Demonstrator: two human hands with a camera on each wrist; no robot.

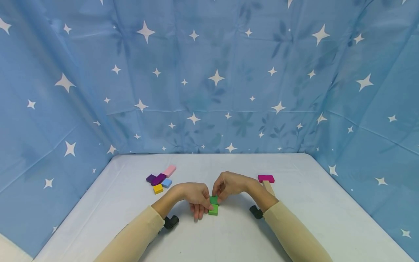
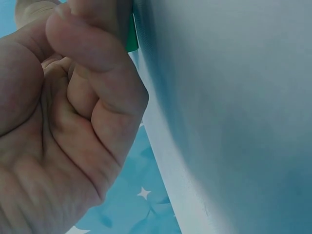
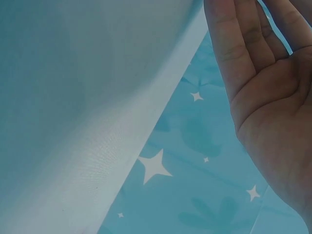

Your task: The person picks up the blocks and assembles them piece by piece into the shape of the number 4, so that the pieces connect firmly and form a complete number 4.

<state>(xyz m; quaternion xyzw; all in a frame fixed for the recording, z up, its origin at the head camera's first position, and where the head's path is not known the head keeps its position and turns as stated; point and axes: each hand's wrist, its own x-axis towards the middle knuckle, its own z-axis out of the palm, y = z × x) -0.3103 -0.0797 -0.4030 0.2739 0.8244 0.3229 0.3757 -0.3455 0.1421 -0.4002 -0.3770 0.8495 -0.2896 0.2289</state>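
Note:
In the head view, two small green blocks lie touching on the white table, one behind the other. My right hand (image 1: 230, 184) reaches down from the right and pinches the darker green block (image 1: 214, 200) between thumb and index finger. From the left, my left hand (image 1: 196, 196) holds the light green block (image 1: 213, 210) at its left side, thumb on its upper edge; the index fingertip is hidden. A sliver of green block (image 2: 132, 39) shows past the curled left fingers in the left wrist view. The right wrist view catches only the palm and fingers of the right hand (image 3: 273, 83).
On the left of the table (image 1: 108, 211) lie a pink block (image 1: 169, 171), a purple block (image 1: 158, 179), a dark violet block (image 1: 151, 178), a blue block (image 1: 166, 183) and a yellow block (image 1: 158, 189). Rightward, a magenta block (image 1: 266, 178) touches a beige block (image 1: 268, 187), partly behind the right forearm.

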